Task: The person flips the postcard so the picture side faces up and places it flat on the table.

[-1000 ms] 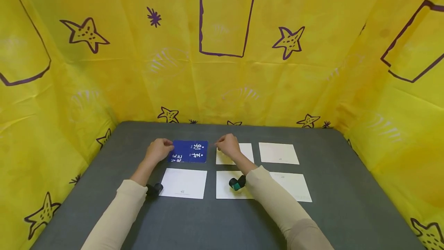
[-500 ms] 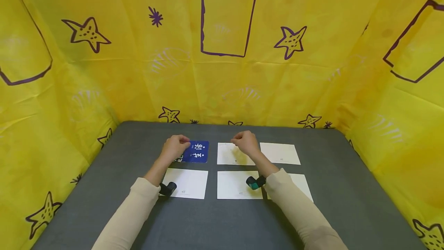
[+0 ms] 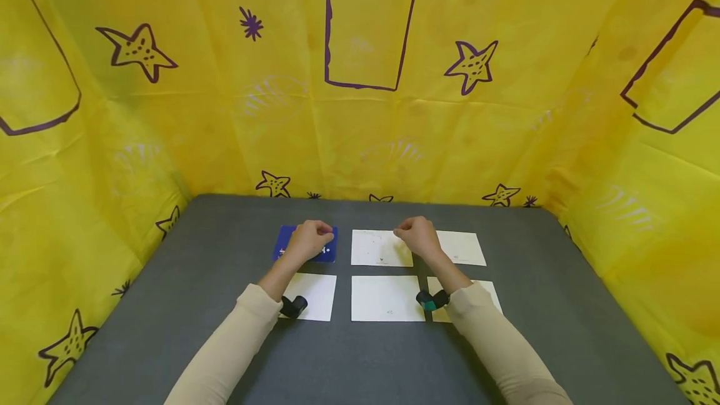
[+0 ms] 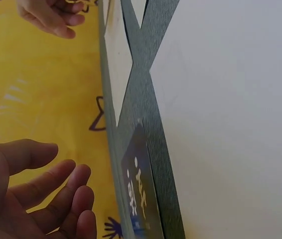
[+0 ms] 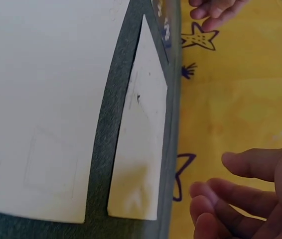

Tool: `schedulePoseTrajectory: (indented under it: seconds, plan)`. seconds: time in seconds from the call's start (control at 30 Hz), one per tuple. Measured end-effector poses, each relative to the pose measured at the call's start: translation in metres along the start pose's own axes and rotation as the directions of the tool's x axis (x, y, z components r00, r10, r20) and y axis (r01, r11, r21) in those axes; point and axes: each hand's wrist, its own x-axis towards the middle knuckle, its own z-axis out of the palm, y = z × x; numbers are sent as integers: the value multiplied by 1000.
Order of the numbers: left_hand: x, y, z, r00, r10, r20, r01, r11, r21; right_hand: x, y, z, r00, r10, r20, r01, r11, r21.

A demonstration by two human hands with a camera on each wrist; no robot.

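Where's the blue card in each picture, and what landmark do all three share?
Head: blue card, below and left of centre, partly hidden behind the left hand.
Left wrist: blue card, bottom centre.
Right wrist: blue card, cut off at top, right of centre.
Shared landmark: yellow curtain.

Looks softly and evenly lit in the head view, with faint shadows inside the sleeves (image 3: pixel 225 342) on the table (image 3: pixel 360 361) and a mild sheen on the yellow cloth (image 3: pixel 360 120) beyond its far edge. Appears dimmer, hazier from both wrists; blurs the blue card (image 4: pixel 150 206), visibly bows a white card (image 5: pixel 36 114).
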Motion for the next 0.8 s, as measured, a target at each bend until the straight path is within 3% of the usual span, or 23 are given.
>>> schedulePoseTrajectory:
  seconds: [0.43, 0.8]
  plan:
    - [1, 11, 26, 999, 27, 20, -27, 999, 17, -7, 18, -1, 1000, 16, -18, -17, 996, -85]
    - [1, 17, 38, 998, 8, 69, -11, 999, 44, -12, 20, 4, 999, 13, -48, -20, 989, -145]
